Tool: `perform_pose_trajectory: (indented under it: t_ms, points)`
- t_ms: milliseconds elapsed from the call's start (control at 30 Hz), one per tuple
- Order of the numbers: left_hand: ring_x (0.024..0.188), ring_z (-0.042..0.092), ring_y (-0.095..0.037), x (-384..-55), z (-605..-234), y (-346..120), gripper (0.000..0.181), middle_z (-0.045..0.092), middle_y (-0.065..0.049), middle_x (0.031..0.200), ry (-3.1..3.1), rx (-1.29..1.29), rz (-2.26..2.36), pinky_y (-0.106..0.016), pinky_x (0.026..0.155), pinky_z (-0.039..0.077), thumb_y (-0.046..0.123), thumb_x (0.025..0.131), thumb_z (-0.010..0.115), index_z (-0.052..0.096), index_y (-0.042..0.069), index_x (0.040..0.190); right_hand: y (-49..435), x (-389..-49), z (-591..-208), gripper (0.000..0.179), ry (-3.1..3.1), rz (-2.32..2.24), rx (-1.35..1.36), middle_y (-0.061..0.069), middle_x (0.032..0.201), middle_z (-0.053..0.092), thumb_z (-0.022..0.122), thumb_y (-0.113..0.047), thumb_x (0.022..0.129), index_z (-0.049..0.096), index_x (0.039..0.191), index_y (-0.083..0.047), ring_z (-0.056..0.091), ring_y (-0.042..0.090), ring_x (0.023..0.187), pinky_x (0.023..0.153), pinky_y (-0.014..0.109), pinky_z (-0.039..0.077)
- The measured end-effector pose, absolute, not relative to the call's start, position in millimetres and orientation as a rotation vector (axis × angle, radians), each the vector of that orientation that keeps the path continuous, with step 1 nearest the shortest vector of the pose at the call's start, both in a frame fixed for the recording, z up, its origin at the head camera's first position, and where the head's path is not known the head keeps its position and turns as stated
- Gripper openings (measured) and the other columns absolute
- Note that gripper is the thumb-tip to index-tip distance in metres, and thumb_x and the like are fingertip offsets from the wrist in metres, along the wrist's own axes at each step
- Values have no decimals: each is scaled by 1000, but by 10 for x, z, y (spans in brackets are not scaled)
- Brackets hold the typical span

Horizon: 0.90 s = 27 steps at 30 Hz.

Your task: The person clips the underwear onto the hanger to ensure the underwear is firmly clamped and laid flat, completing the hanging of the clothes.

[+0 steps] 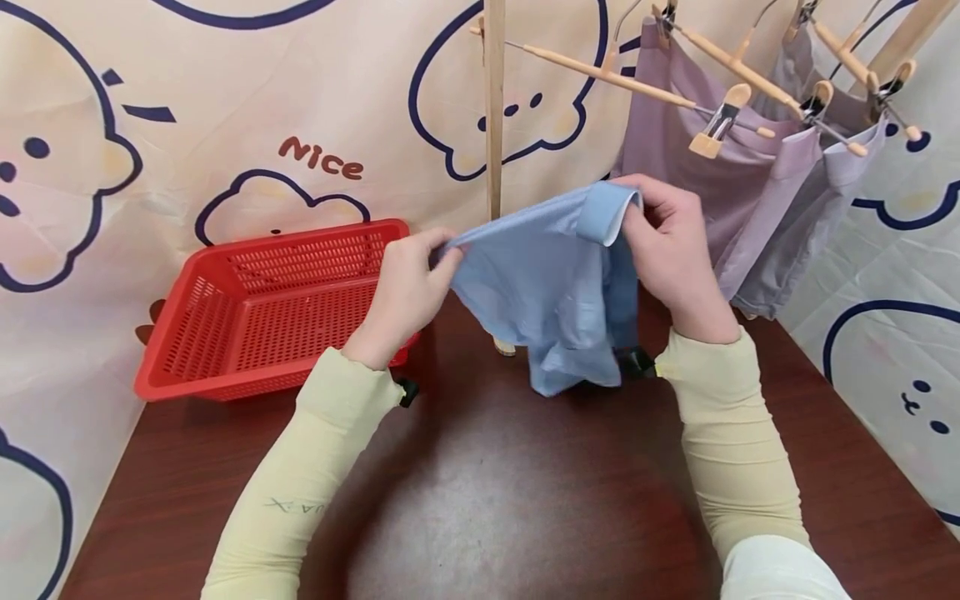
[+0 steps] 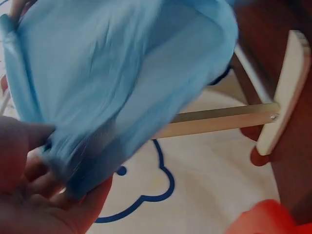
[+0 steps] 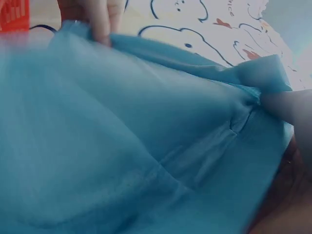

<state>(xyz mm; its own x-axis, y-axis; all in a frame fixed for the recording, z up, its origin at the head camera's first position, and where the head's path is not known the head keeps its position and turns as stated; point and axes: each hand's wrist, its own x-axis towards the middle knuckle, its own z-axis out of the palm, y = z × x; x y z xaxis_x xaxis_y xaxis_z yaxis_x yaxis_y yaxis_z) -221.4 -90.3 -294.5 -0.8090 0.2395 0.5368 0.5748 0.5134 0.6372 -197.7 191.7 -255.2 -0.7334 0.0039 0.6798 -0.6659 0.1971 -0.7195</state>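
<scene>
Light blue shorts point(image 1: 536, 267) hang in the air above the table, stretched between both hands along the top edge. My left hand point(image 1: 411, 279) pinches one end of that edge between thumb and fingers. At the other end, my right hand point(image 1: 671, 242) grips the waistband, where a strip is folded over and shows a white inside. Below, the cloth droops in loose folds. In the left wrist view the blue cloth point(image 2: 112, 63) runs into the fingers of the left hand point(image 2: 44, 195). The right wrist view is mostly filled by the cloth point(image 3: 122, 122), with the right thumb at its corner.
A red perforated basket point(image 1: 273, 379) stands on the dark wood table point(image 1: 480, 500) at left. Behind the shorts rises a wooden rack post point(image 1: 493, 108). At upper right hang a bare clip hanger point(image 1: 622, 79), lilac shorts point(image 1: 690, 125) and grey shorts point(image 1: 795, 225).
</scene>
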Motion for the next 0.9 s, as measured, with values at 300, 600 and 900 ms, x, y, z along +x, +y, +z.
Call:
perform_pose_trajectory:
  t_ms: [300, 600, 900]
  points:
    - [79, 59, -15, -2199, -2686, -861, 18, 66, -8, 89, -1978, -542, -1400, -27, 70, 42, 16, 102, 63, 59, -1, 103, 2120, -1900, -2450, 12, -1883, 1668, 533, 5, 61, 56, 63, 4, 91, 73, 85, 9, 40, 16, 52, 49, 25, 25]
    - [50, 41, -18, -2126, -2545, -853, 52, 36, -7, 53, -1813, -605, -1492, -28, 49, 21, 20, 100, 68, 47, -1, 57, 2176, -1845, -2463, 14, -1903, 1701, 741, 11, 65, 59, 67, 4, 92, 75, 102, 8, 34, 16, 42, 40, 25, 24]
    - [61, 57, -19, -2051, -2462, -856, 45, 53, -5, 62, -1972, -622, -1546, -29, 52, 38, 33, 102, 61, 46, 6, 70, 2170, -1798, -2468, 9, -1856, 1841, 670, 9, 69, 68, 78, 6, 84, 79, 93, 6, 50, 15, 49, 44, 24, 36]
